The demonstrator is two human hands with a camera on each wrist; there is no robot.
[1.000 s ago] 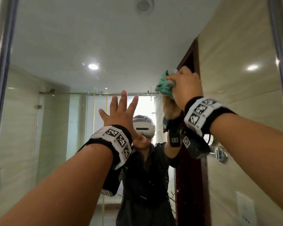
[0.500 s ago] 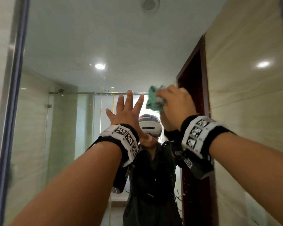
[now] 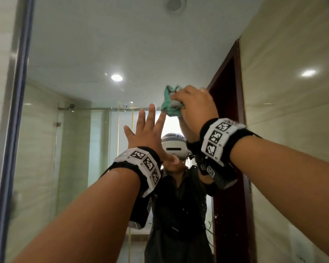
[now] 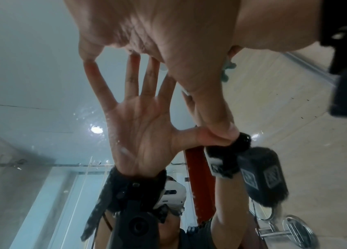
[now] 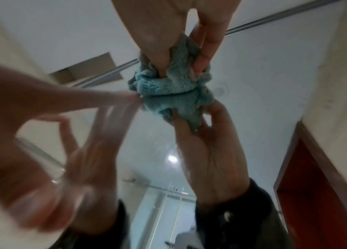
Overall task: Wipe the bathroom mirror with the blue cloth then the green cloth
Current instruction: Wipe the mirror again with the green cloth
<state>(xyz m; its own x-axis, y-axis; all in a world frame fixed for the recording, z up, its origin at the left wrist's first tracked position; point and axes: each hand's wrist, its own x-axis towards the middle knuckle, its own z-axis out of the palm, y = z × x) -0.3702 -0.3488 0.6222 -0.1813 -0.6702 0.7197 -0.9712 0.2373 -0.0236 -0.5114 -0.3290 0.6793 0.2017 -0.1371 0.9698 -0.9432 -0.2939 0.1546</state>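
Note:
The bathroom mirror (image 3: 80,54) fills the head view. My right hand (image 3: 195,108) grips a bunched teal-green cloth (image 3: 169,108) and presses it on the glass, up right of centre. The right wrist view shows the cloth (image 5: 168,84) wadded between thumb and fingers of my right hand (image 5: 168,25), meeting its own reflection. My left hand (image 3: 147,133) lies flat on the glass with fingers spread, just left of and below the cloth. In the left wrist view, the fingertips (image 4: 87,57) of my left hand touch their reflection. No blue cloth is in view.
The mirror's dark frame (image 3: 17,130) runs down the left edge. The glass reflects the person, a red-brown door (image 3: 230,130), a shower screen and tiled walls. A chrome rack (image 4: 296,230) shows at the lower right of the left wrist view.
My right hand has slid the cloth leftward across the glass, from near the reflected door frame to beside my left fingertips. My left hand has stayed flat on the mirror.

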